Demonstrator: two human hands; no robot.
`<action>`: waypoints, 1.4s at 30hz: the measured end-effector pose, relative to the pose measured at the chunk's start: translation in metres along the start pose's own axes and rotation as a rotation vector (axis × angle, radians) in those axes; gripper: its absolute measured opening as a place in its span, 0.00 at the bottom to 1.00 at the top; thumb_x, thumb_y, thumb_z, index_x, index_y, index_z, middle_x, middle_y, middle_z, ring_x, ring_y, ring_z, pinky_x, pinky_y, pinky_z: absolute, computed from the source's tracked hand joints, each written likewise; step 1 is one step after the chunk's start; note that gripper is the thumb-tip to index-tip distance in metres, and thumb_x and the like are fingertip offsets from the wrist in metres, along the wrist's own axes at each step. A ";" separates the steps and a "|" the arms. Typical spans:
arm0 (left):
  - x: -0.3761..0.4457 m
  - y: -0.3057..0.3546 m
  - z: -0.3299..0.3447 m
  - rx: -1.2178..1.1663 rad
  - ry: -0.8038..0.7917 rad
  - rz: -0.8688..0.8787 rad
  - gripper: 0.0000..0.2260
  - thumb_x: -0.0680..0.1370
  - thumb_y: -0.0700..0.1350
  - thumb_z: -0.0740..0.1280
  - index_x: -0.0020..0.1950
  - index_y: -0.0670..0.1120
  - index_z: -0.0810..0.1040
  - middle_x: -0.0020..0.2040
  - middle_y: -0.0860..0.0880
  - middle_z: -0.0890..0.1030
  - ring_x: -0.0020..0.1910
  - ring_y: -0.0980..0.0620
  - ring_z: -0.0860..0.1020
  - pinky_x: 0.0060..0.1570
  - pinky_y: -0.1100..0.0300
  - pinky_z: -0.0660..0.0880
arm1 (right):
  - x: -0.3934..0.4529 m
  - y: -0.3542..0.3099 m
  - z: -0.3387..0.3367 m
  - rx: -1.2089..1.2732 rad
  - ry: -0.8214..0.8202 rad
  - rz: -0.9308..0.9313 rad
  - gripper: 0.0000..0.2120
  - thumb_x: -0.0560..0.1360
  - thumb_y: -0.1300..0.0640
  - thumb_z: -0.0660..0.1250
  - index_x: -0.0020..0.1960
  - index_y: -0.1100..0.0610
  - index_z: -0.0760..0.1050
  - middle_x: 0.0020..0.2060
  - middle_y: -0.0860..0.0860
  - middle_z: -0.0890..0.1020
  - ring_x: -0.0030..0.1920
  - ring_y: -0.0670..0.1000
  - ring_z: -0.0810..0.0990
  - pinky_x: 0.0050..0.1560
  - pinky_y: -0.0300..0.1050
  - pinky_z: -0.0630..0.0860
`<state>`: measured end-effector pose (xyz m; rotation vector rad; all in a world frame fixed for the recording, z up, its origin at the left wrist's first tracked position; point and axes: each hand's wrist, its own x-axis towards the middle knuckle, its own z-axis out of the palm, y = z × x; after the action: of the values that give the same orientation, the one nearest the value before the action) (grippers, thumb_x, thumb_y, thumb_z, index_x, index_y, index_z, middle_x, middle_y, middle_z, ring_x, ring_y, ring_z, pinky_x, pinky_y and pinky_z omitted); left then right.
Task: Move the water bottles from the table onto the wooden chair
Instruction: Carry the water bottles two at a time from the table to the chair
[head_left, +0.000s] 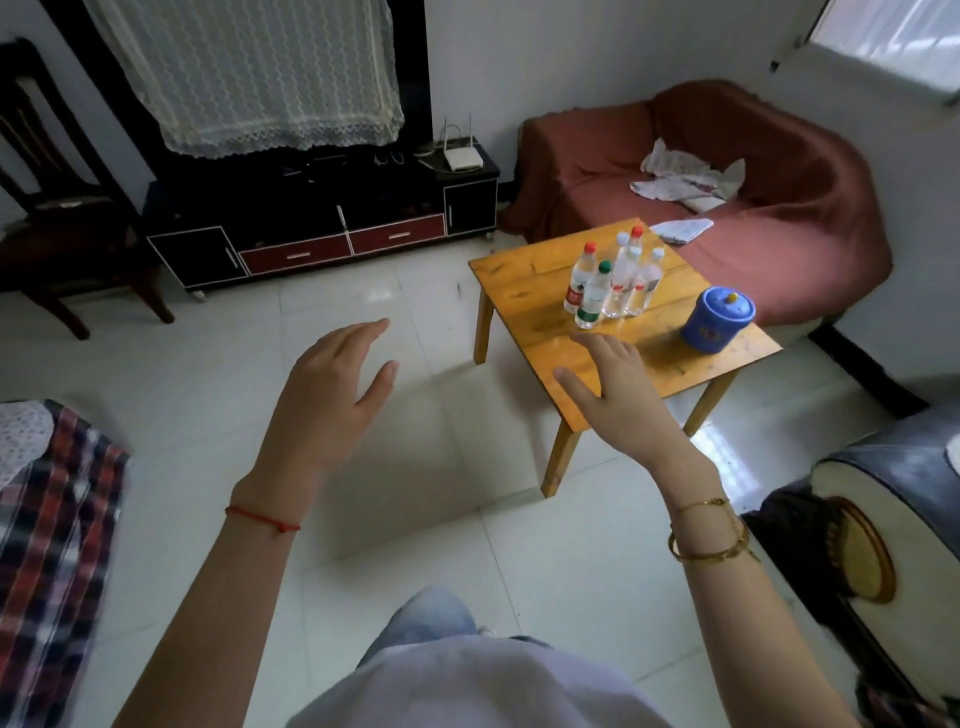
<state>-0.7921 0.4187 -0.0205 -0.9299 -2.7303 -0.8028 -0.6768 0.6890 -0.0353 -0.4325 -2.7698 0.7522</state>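
Several clear water bottles (613, 278) with red, green and white caps stand bunched together on a low wooden table (524, 291) at centre right. A dark wooden chair (62, 228) stands at the far left against the wall. My left hand (332, 384) hovers over the floor tiles, fingers spread and empty. My right hand (608, 379) is stretched out above the table's near corner, fingers apart, a short way short of the bottles and touching none of them.
A blue lidded jar (717, 319) sits on the table to the right of the bottles. Behind the table is a sofa under a red cover (779, 208). A black TV cabinet (322, 218) lines the back wall. Plaid cloth (47, 530) lies at the left, a dark armrest (883, 519) at the right.
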 end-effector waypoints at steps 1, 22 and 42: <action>0.018 -0.003 0.006 0.001 -0.005 0.004 0.20 0.80 0.51 0.59 0.72 0.49 0.66 0.68 0.48 0.73 0.67 0.49 0.70 0.68 0.51 0.68 | 0.016 0.006 0.001 0.000 0.001 0.006 0.26 0.78 0.44 0.59 0.71 0.54 0.62 0.68 0.52 0.70 0.70 0.54 0.63 0.67 0.46 0.61; 0.455 -0.077 0.151 -0.079 -0.269 0.424 0.20 0.79 0.51 0.59 0.70 0.48 0.67 0.67 0.49 0.74 0.66 0.51 0.70 0.66 0.56 0.67 | 0.342 0.093 0.048 -0.027 0.155 0.382 0.24 0.78 0.44 0.59 0.71 0.51 0.61 0.68 0.50 0.69 0.69 0.52 0.63 0.66 0.47 0.63; 0.598 0.005 0.278 -0.229 -0.483 0.664 0.20 0.78 0.45 0.64 0.70 0.45 0.69 0.66 0.46 0.75 0.65 0.49 0.71 0.66 0.51 0.70 | 0.399 0.193 0.036 0.005 0.314 0.718 0.24 0.77 0.47 0.62 0.70 0.52 0.63 0.68 0.50 0.71 0.69 0.51 0.66 0.67 0.48 0.66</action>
<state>-1.2575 0.8832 -0.0740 -2.1601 -2.3947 -0.8295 -1.0156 0.9683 -0.1065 -1.4447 -2.2929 0.7388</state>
